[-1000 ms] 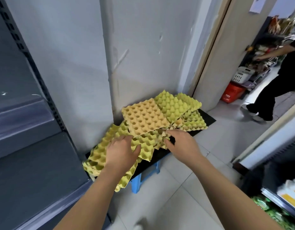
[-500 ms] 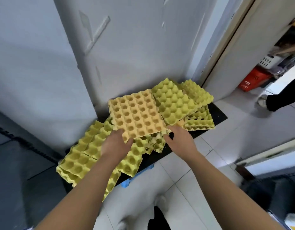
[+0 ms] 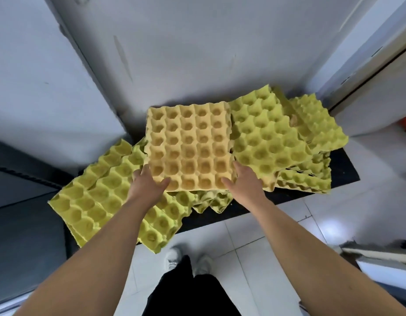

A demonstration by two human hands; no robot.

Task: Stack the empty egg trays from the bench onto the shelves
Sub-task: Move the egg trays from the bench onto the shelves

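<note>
Orange egg tray (image 3: 188,147) — empty, cells up, near square with no marked long axis, lying topmost and roughly level on a loose heap on the black bench (image 3: 343,169), close to the grey wall. Grip: left hand (image 3: 148,185) at the near left corner, right hand (image 3: 245,181) at the near right corner, each thumb laid over the top face and fingers along the side edge. The tray extends straight away from both hands and is equally near to each, so a level lift probably needs both to rise together. Beneath: green trays (image 3: 101,192) fanned to the left, a green stack (image 3: 270,142) overlapping at right. Not discernible — whether fingertips reach under the tray, or how many trays nest below. Dark shelf (image 3: 22,224) at left, cut off by the frame.
</note>
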